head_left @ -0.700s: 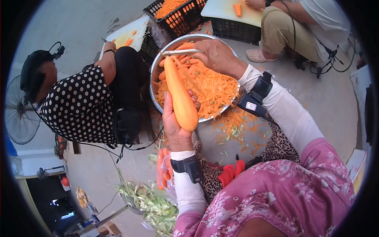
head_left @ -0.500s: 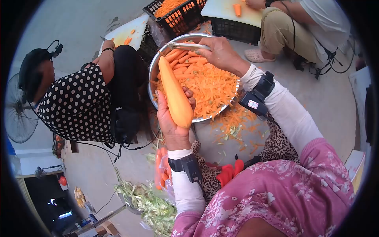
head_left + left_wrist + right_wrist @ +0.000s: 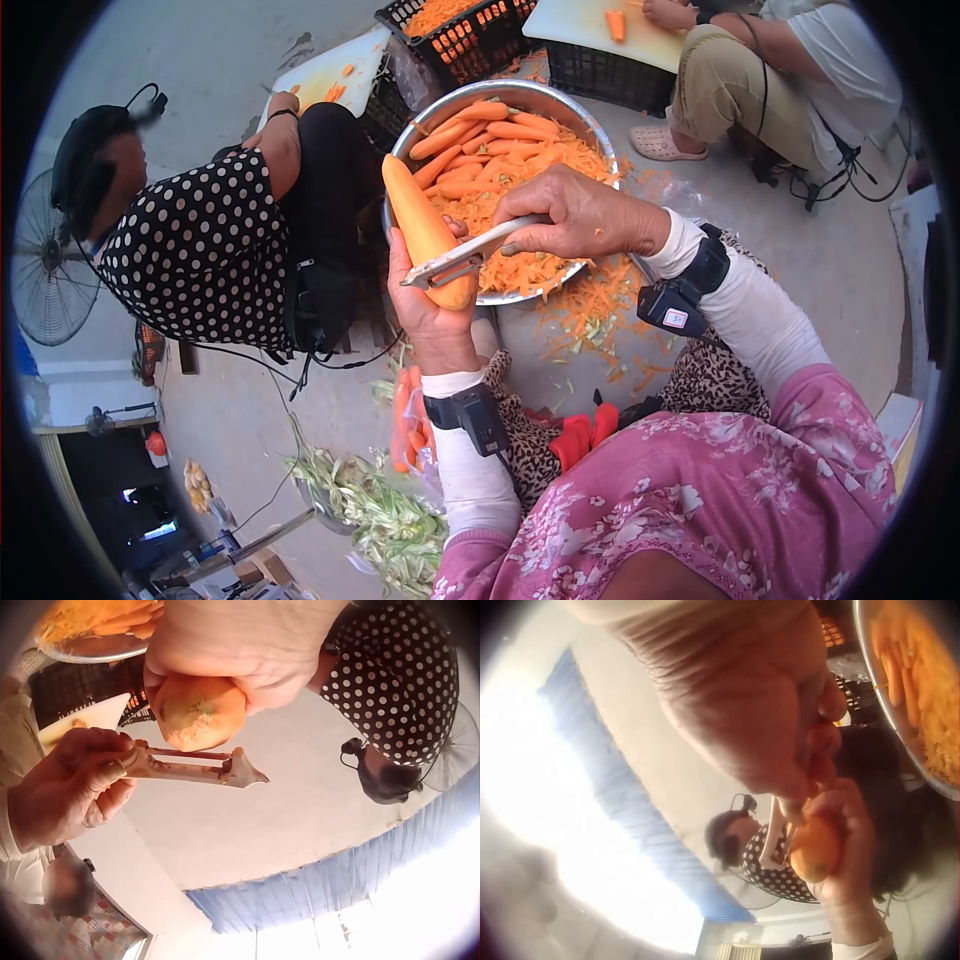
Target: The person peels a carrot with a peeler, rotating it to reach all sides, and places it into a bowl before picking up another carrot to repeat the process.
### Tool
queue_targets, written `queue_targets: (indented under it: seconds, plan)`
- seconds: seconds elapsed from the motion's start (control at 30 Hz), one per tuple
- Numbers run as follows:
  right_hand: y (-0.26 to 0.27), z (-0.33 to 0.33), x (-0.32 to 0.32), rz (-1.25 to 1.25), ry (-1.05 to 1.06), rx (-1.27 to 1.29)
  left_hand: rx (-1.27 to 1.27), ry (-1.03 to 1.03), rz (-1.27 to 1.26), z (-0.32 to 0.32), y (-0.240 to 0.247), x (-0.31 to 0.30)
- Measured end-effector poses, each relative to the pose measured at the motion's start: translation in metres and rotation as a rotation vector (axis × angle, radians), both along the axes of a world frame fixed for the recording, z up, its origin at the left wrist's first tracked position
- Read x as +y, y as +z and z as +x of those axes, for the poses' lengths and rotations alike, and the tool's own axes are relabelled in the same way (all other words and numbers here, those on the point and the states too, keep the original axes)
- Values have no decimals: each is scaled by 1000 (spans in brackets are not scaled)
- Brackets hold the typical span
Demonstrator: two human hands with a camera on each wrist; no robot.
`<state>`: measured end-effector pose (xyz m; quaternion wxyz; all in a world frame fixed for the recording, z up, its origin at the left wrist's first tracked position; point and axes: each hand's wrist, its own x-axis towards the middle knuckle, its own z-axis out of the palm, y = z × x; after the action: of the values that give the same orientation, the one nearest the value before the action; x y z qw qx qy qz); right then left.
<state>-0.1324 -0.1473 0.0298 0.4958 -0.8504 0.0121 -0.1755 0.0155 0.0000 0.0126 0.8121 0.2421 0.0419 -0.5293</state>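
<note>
Grey floor (image 3: 800,270) all round, carrot scraps (image 3: 605,305) strewn near your legs. You've got a big metal basin (image 3: 570,103) in front: whole carrots (image 3: 515,130) piled at its far side, heap of shavings (image 3: 575,160) nearer you. Your left hand (image 3: 428,322) is wrapped round one large carrot (image 3: 418,215), fingers curled at its side, narrow tip pointing away from you over the basin's left rim in the head view, thick end by your palm. Your right hand (image 3: 595,212) has fingers closed about the handle of a peeler (image 3: 492,240), which lies across the carrot's thick end; left wrist view puts the blade right beside that end, can't tell if it touches. Left of you: person in polka-dot top (image 3: 210,240), next to a white cutting board (image 3: 335,70) with orange pieces (image 3: 335,92). Beyond the basin: black plastic crate (image 3: 480,45) holding shredded carrot (image 3: 437,14), then a second cutting board (image 3: 570,28) on another crate (image 3: 610,80), person in beige trousers (image 3: 720,85) beside it. On your left, pale green husks (image 3: 395,520) heaped near a bag of carrots (image 3: 408,420). Fan (image 3: 55,270) at far left.
</note>
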Motion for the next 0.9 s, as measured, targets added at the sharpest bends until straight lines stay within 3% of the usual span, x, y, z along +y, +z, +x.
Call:
queue_targets:
  seconds: [0.17, 0.23, 0.37, 0.4, 0.47, 0.57, 0.73, 0.8, 0.9]
  plan:
    - [-6, 11, -9, -75, -80, -127, 46, -62, -107, -2, -5, 0]
    - [-5, 17, -21, -148, -260, -118, 38, -114, -114, -7, -5, -1]
    - [-23, 29, -51, -285, -406, -260, 20, -198, -153, -11, -9, -3]
    - [-26, 30, -54, -285, -409, -261, 12, -217, -173, -12, -9, -3]
    - [-33, 31, -57, -336, -631, -145, -1, -257, -200, -16, -6, -2]
    - [-42, 29, -62, -265, -686, -103, -31, -267, -194, -19, 0, -3]
    - [-11, 18, -42, -67, -615, -20, -62, -132, -105, -13, -8, -1]
    - [-6, 12, -31, -2, -563, 16, 62, -120, -182, -8, -11, 2]
    - [-3, 2, -12, -65, -271, -64, 92, -92, -169, -5, -13, 2]
